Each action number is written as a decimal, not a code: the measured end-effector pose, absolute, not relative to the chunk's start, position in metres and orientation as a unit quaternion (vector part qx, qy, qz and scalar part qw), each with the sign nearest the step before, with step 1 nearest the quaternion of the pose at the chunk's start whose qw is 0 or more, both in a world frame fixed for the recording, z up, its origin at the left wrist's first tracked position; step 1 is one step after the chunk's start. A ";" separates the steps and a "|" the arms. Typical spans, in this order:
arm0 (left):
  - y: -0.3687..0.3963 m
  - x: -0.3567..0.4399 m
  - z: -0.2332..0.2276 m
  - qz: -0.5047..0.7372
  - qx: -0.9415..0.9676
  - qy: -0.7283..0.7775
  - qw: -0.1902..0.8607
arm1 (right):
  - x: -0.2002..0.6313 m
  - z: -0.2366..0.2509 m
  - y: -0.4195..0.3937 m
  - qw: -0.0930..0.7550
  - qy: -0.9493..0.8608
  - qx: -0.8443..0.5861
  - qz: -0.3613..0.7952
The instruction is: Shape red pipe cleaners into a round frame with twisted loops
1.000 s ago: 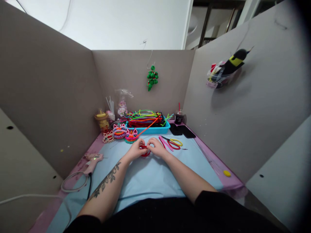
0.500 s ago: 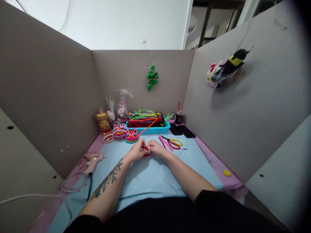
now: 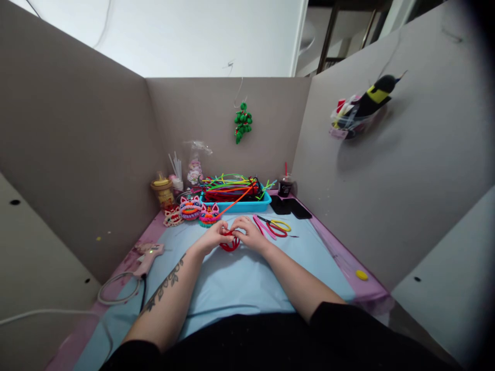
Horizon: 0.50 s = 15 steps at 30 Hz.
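Between my hands is a red pipe-cleaner piece [image 3: 229,245], bent into a rounded, open, looped form above the blue cloth. My left hand [image 3: 215,236] pinches its upper left side between thumb and fingers. From the right, my right hand [image 3: 247,233] grips the upper edge with curled fingers. The fingers cover the top of the piece. Just beyond my left hand sits a pink, orange and teal animal head [image 3: 209,215] made of fuzzy stems. Scissors with red and yellow handles [image 3: 279,228] and pink tweezers [image 3: 265,226] lie to the right of my right hand.
A blue tray [image 3: 247,207] of colourful pipe cleaners stands at the back. A pink glue gun [image 3: 149,260] with its cable lies at left. Dark flat pads [image 3: 290,207] and a drink cup [image 3: 285,185] are back right. Grey panels [image 3: 348,206] enclose the table.
My hands have shifted slightly, the left one leftward, and the right hand's fingers have arched up. More of the red looped piece now shows below them.
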<state>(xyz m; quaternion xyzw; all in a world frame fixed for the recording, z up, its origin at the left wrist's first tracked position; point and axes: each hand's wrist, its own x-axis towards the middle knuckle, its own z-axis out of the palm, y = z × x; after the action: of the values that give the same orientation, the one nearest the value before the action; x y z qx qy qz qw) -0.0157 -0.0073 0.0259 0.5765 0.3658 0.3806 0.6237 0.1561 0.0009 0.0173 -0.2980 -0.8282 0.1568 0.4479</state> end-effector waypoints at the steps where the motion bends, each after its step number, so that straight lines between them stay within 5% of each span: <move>1: -0.008 -0.015 0.027 0.379 0.572 0.366 0.629 | 0.156 0.017 0.001 0.448 -0.831 -0.293 0.151; 15: -0.008 -0.021 0.027 0.354 0.574 0.326 0.662 | 0.157 0.016 0.001 0.449 -0.836 -0.234 0.210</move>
<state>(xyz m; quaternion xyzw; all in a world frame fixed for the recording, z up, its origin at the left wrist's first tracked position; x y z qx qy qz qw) -0.0215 -0.0076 0.0267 0.5737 0.3265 0.3544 0.6624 0.1575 0.0014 0.0160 -0.2343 -0.8360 0.2103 0.4495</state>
